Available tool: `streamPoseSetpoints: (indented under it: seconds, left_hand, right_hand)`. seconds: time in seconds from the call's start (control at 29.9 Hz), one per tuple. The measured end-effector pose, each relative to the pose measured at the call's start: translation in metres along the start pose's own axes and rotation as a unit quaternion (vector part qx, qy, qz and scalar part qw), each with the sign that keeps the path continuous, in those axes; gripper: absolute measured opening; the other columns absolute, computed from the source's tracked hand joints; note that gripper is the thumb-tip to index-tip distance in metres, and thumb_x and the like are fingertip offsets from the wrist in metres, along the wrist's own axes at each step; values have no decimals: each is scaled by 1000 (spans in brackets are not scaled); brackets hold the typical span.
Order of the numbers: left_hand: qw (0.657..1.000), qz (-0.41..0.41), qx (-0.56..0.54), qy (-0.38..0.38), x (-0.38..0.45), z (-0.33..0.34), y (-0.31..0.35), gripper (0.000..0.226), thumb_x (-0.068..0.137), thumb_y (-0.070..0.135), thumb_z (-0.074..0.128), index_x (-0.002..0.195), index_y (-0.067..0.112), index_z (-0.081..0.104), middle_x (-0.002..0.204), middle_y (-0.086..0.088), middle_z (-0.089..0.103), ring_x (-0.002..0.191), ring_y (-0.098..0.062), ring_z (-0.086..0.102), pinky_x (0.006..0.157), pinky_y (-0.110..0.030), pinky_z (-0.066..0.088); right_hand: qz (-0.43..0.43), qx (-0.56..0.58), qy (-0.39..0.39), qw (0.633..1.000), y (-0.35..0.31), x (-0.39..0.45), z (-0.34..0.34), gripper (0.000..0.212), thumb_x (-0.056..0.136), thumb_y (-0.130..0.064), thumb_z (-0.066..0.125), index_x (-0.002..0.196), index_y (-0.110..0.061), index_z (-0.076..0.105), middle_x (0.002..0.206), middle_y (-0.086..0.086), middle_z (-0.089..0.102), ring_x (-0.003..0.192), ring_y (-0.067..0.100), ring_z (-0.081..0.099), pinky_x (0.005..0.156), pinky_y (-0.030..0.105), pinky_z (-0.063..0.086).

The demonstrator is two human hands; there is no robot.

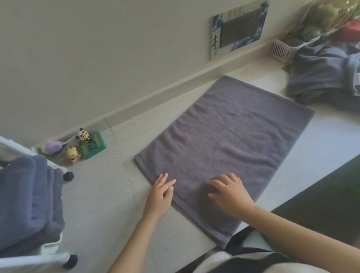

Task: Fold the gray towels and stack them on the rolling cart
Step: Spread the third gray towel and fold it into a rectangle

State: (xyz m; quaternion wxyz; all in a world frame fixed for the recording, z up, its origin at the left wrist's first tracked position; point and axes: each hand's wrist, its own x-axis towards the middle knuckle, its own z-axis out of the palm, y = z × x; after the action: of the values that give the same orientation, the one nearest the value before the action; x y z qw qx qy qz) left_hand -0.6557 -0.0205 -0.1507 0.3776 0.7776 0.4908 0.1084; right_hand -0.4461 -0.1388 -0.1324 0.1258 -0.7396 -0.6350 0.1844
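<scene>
Towel [224,141] lies flat on the counter [107,205] as we rest our left hand [160,193] open on its edge, right hand [229,190] loosely spread on top, gripping nothing, cart [30,259] left.

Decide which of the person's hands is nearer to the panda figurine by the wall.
Left. The left hand rests on the spread towel's left edge, on the side toward the panda figurine. The right hand lies farther right, on the towel's middle.
</scene>
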Motion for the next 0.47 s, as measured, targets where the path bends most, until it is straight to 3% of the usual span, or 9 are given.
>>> streamPoseSetpoints:
  seconds: [0.03, 0.07, 0.17, 0.23, 0.37, 0.47]
  left_hand:
    - [1000, -7, -17, -8, 0, -3, 2, 44, 87, 33, 40, 115, 15, 68, 147, -7, 40, 142, -13, 26, 106, -13, 17]
    - [999, -12, -28, -17, 0, -6, 4, 36, 90, 29, 44, 110, 17, 71, 148, -6, 40, 142, -11, 24, 105, -12, 17]
    - [998, 3, -24, -56, -1, -10, 1, 24, 92, 15, 55, 106, 22, 73, 152, -1, 32, 143, -6, 15, 107, -13, 15]
    - [996, 16, -20, -84, -3, -9, -3, 24, 90, 17, 60, 109, 27, 71, 156, 4, 23, 141, 1, 7, 109, -14, 10]
    - [992, 23, -35, -122, -9, -11, -10, 32, 86, 18, 66, 115, 34, 64, 158, 7, 11, 138, 5, -3, 112, -18, 3]
    - [990, 21, -29, -137, -10, -13, -9, 32, 85, 26, 69, 116, 34, 64, 159, 8, 7, 138, 5, -7, 113, -20, 3]
  right_hand:
    - [-48, 26, 17, 998, -6, -2, 7, 39, 84, -51, 44, 108, -28, 64, 104, -2, 64, 93, 24, 55, 79, 46, 52]
    - [-75, 41, 9, 996, -14, -4, 13, 39, 82, -55, 45, 102, -29, 66, 95, -5, 63, 85, 20, 54, 75, 40, 52]
    - [-73, 42, -53, 995, -31, -8, 27, 56, 75, -70, 41, 114, -35, 61, 109, -7, 54, 100, 16, 44, 90, 31, 35]
    - [-73, 11, -62, 995, -30, -8, 31, 56, 71, -70, 49, 117, -38, 55, 114, -7, 46, 106, 16, 37, 91, 29, 24]
    - [-78, 16, 8, 997, -32, -8, 43, 41, 61, -62, 58, 95, -39, 56, 91, -8, 54, 87, 13, 37, 73, 32, 40]
    - [-62, 41, 57, 996, -37, -5, 44, 22, 61, -44, 65, 81, -37, 61, 81, -10, 55, 80, 12, 35, 66, 29, 39]
